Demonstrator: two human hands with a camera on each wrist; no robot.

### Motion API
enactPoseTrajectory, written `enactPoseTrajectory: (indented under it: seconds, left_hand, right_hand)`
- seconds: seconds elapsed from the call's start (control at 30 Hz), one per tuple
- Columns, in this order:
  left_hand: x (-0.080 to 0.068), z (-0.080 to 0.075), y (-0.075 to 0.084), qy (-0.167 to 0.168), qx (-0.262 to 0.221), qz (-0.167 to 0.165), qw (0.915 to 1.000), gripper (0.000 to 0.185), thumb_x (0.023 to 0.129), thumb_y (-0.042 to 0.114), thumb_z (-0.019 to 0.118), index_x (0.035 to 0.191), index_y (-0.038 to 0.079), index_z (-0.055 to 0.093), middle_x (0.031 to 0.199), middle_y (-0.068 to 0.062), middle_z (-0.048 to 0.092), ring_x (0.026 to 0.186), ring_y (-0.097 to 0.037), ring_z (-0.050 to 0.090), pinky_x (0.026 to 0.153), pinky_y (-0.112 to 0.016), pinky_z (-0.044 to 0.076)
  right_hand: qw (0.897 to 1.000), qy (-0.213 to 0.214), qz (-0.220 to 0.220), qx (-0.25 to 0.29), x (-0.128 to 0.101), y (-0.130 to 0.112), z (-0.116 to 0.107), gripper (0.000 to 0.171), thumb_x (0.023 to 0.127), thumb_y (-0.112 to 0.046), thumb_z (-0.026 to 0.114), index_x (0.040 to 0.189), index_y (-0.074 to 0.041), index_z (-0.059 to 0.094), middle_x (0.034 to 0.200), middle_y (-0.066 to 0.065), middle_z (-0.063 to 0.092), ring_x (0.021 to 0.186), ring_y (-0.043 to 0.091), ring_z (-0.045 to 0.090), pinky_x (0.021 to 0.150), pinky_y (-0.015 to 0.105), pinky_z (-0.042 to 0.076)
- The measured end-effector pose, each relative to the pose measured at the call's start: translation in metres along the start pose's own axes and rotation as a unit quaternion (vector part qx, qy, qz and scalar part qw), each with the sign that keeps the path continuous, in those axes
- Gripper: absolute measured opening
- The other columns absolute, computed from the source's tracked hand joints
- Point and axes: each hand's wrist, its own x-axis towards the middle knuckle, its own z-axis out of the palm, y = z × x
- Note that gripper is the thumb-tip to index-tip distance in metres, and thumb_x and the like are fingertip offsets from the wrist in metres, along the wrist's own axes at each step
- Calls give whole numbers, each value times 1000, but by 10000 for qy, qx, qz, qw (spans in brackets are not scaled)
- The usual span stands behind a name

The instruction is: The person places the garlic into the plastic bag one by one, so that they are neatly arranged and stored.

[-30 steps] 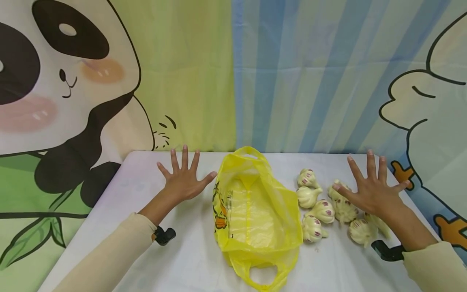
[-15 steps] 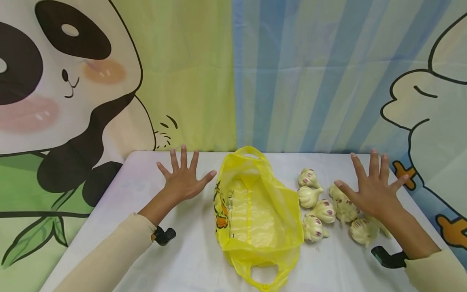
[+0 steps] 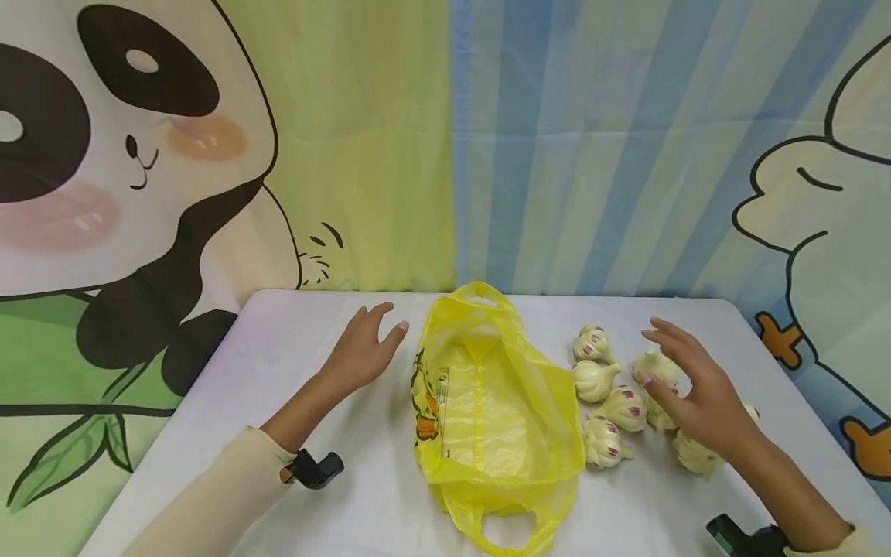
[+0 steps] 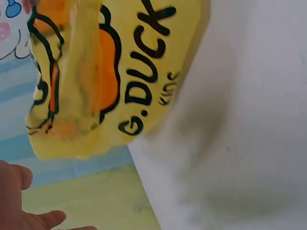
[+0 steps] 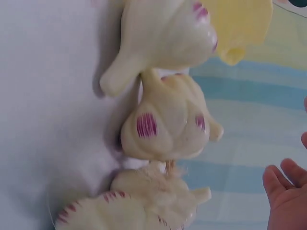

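Right hand [image 3: 703, 398] hovers loose-fingered, holding nothing, over the garlic bulbs [image 3: 622, 406] clustered toward the table's [image 3: 292, 325] right edge; my left hand [image 3: 363, 352], also relaxed, rests beside the yellow bag [image 3: 494, 410] lying mid-table, placed to steady it, I'd judge.

You wore cream long sleeves on both arms, the left sleeve [image 3: 209, 503] ending at the wrist. A small black camera unit [image 3: 316, 469] sat strapped there; another black unit [image 3: 741, 536] sat at your right wrist.
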Motion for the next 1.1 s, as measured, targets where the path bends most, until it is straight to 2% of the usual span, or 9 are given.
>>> enactPoseTrajectory:
  seconds: [0.07, 0.23, 0.37, 0.53, 0.7, 0.83, 0.93, 1.1]
  left_hand:
    - [-4, 1, 3, -141, -406, -113, 9990, 71, 99, 56, 41, 152, 10, 30, 154, -16, 31, 144, -36, 16, 110, -60, 22]
    - [-13, 4, 9, -385, -1087, -276, 9929, 82, 94, 67, 41, 157, 19, 16, 158, -8, 24, 142, -35, 25, 108, -60, 27]
    - [-20, 10, 10, -563, -1449, -367, 9872, 87, 92, 69, 43, 157, 24, 6, 161, -3, 15, 143, -34, 20, 109, -60, 24]
    - [-27, 21, 9, -588, -1759, -404, 9818, 93, 89, 71, 45, 157, 27, 0, 162, 0, 9, 145, -31, 13, 111, -59, 19]
    - [-33, 30, 9, -702, -2104, -346, 9745, 96, 90, 69, 49, 157, 24, -4, 162, -1, 5, 144, -39, 14, 111, -60, 18]
    - [-38, 35, 12, -752, -2346, -386, 9684, 97, 92, 64, 51, 157, 22, -6, 162, -3, 1, 143, -42, 12, 111, -60, 17]
    - [-42, 40, 12, -733, -2459, -429, 9656, 96, 92, 61, 53, 157, 21, -6, 162, -4, 0, 144, -40, 10, 111, -60, 16]
    - [-42, 50, 14, -694, -2881, -413, 9542, 95, 93, 52, 59, 157, 21, -4, 162, -1, 1, 146, -28, 8, 114, -52, 14]
  right_hand:
    - [9995, -10, -125, 277, -3, -5, 3, 70, 78, 9, 76, 140, -9, 50, 148, 10, 41, 133, 3, 36, 98, 8, 31]
    - [9946, -308, -182, 977, -15, -15, 11, 58, 80, 13, 72, 132, -9, 57, 135, 10, 53, 123, 0, 47, 92, 10, 40]
    - [9900, -701, -193, 1208, -26, -17, 19, 54, 81, 11, 72, 129, -10, 60, 129, 7, 57, 119, 2, 50, 89, 15, 46]
    - [9860, -1091, 19, 1263, -35, -16, 28, 55, 82, -2, 77, 132, -17, 59, 136, 5, 53, 125, 2, 45, 92, 17, 46]
    - [9806, -1295, 69, 1468, -40, -14, 34, 57, 83, -4, 76, 135, -14, 56, 140, 12, 48, 129, 3, 41, 95, 19, 44]
    - [9795, -1389, 72, 1455, -44, -13, 38, 59, 84, -7, 77, 138, -12, 53, 143, 11, 45, 130, 3, 40, 96, 20, 44]
    - [9783, -1463, 99, 1462, -45, -12, 40, 61, 84, -10, 77, 139, -11, 51, 145, 11, 43, 132, 3, 38, 97, 20, 43]
    - [9756, -1503, 215, 1584, -47, -10, 42, 65, 82, -10, 79, 141, -9, 50, 146, 13, 42, 137, 4, 31, 99, 14, 37]
